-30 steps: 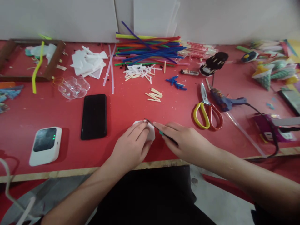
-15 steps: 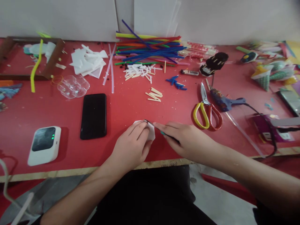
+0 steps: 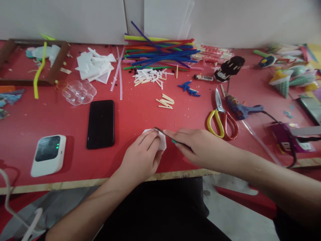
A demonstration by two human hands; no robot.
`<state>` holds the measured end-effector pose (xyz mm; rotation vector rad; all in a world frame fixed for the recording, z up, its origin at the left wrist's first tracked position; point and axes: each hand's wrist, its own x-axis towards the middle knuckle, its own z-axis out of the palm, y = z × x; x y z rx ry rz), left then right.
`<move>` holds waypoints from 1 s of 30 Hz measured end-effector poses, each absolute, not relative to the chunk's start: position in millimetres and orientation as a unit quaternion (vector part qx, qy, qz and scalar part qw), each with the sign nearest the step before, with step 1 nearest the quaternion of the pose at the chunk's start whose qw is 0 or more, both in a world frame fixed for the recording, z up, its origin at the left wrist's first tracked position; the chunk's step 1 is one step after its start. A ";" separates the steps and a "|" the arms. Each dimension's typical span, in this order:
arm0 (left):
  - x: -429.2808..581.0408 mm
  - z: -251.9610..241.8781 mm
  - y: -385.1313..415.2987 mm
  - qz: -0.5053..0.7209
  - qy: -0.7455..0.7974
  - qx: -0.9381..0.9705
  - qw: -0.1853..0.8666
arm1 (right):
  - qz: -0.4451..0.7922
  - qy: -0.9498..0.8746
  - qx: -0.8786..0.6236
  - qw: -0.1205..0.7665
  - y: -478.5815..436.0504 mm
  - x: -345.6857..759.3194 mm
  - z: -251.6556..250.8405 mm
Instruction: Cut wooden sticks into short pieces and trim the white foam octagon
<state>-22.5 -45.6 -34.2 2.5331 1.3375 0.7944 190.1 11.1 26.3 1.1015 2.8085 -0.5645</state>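
- I see the left hand (image 3: 141, 155) near the front edge of the red desk (image 3: 135, 115); its fingers are close together and hold the white paper (image 3: 163, 143) down.
- This paper is in the middle of the desk's front part, partly hidden under the left hand.
- The right hand (image 3: 199, 144) has its fingers closed around a thin dark knife (image 3: 159, 130), with the tip pointing to the left hand and lying over the top part of the paper. Whether the blade is cutting, I cannot tell.
- Behind the hands there is a small group of pale sticks (image 3: 166, 101), and near them some short blue pieces (image 3: 189, 89).
- The scissors (image 3: 219, 102), with one yellow and one red handle, lie beyond the right hand, just beside the glue gun (image 3: 242, 108).
- A black phone (image 3: 100, 124) lies to the left of the left hand.
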 end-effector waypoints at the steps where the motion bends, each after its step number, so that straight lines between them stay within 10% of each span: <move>1: -22.7 -34.4 -45.4 0.267 0.447 0.849 0.083 | -0.179 0.916 0.357 0.039 11.6 189.2 26.8; 30: -24.0 -38.6 -47.0 0.268 0.458 0.840 0.110 | -0.228 0.897 0.373 0.062 -10.3 211.4 29.4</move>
